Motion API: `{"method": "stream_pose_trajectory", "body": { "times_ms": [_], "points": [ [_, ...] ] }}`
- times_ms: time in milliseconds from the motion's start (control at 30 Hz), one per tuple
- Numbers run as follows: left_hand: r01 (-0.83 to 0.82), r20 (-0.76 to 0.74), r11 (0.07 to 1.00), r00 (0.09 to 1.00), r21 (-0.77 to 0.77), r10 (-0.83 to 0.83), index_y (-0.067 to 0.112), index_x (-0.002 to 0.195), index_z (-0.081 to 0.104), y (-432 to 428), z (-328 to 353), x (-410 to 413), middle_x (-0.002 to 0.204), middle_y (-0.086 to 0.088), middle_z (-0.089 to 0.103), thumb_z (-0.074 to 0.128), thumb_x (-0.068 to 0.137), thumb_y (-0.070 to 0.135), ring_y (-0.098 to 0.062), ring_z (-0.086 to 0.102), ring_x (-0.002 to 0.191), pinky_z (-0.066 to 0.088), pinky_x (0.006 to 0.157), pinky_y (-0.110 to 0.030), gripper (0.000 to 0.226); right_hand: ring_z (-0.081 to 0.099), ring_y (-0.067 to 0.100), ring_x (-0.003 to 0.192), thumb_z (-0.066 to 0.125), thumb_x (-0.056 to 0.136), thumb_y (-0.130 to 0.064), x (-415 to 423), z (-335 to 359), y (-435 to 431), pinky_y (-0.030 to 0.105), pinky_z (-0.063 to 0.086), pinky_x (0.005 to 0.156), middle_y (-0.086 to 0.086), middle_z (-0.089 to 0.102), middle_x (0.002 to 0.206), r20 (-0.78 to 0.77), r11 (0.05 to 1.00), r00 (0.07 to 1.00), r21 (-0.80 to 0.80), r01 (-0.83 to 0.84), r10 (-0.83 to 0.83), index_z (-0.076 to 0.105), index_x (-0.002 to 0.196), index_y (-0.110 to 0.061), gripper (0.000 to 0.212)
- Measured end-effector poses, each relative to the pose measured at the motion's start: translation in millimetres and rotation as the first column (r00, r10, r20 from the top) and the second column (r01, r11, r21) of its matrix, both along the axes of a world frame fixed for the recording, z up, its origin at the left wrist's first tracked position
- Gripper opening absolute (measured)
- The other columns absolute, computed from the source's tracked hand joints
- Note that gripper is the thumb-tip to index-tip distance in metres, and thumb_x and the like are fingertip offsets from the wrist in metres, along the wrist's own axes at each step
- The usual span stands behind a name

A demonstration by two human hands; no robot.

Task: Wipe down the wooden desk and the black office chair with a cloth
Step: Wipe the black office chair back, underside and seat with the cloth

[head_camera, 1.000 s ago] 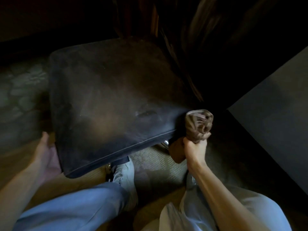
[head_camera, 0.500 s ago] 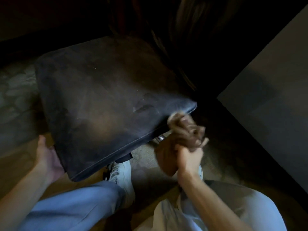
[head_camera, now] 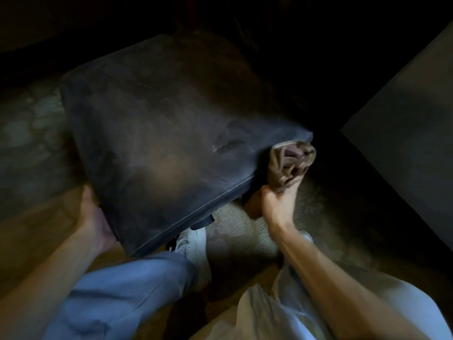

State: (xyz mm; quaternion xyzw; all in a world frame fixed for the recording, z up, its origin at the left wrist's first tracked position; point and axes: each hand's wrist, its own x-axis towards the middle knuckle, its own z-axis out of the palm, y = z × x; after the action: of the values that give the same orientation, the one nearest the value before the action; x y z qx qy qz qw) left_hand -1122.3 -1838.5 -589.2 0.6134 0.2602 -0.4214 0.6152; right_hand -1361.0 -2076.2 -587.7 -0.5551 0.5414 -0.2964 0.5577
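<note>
Two hands at work on one chair seat. Left hand: cupped against the seat's near-left edge, steadying it; whether the fingers curl underneath cannot be told in this dim view. Seat: dark, dull with dust smears and a scuff near its right corner. Right hand: clenched around a bunched brown cloth, pressed to the seat's right corner. Progress, judged: chair wiping under way, top apparently unfinished; desk not identifiable here.

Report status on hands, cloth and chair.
Right hand grips bunched brown cloth at black chair seat corner. Left hand holds seat's near-left edge. White shoe beneath seat.
</note>
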Motion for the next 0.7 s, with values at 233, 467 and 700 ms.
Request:
{"method": "stream_pose_trajectory", "body": {
  "times_ms": [233, 467, 700],
  "points": [
    [-0.152, 0.000, 0.984, 0.988, -0.094, 0.152, 0.025, 0.141, 0.063, -17, -5, -53, 0.146, -0.005, 0.061, 0.026, 0.095, 0.080, -0.029, 0.056, 0.135, 0.043, 0.110, -0.045, 0.081, 0.039, 0.025, 0.146, 0.059, 0.080, 0.005, 2, 0, 120, 0.045, 0.027, 0.124, 0.017, 0.038, 0.157, 0.219, 0.939, 0.924, 0.074, -0.336, 0.314, 0.016, 0.157, -0.021, 0.092],
    [-0.278, -0.166, 0.939, 0.955, -0.204, 0.247, 0.019, 0.158, 0.041, -17, -17, -78, 0.158, -0.019, 0.044, 0.024, 0.088, 0.089, -0.042, 0.042, 0.145, 0.026, 0.119, -0.067, 0.100, 0.063, 0.014, 0.119, 0.061, 0.083, 0.013, -21, 35, 63, 0.033, 0.048, 0.109, 0.015, 0.065, 0.127, 0.136, 0.990, 0.989, 0.117, -0.077, 0.061, 0.053, 0.135, -0.001, 0.055],
    [-0.263, -0.110, 0.923, 0.964, -0.280, 0.242, 0.017, 0.152, 0.047, -16, -16, -31, 0.147, -0.022, 0.055, 0.021, 0.093, 0.083, -0.043, 0.059, 0.124, 0.047, 0.101, -0.056, 0.093, 0.065, 0.006, 0.078, 0.053, 0.073, 0.016, -8, 25, -8, 0.023, 0.055, 0.067, 0.000, 0.069, 0.097, 0.037, 0.990, 0.998, 0.130, 0.048, -0.053, 0.060, 0.131, -0.014, 0.066]
  ]
}}
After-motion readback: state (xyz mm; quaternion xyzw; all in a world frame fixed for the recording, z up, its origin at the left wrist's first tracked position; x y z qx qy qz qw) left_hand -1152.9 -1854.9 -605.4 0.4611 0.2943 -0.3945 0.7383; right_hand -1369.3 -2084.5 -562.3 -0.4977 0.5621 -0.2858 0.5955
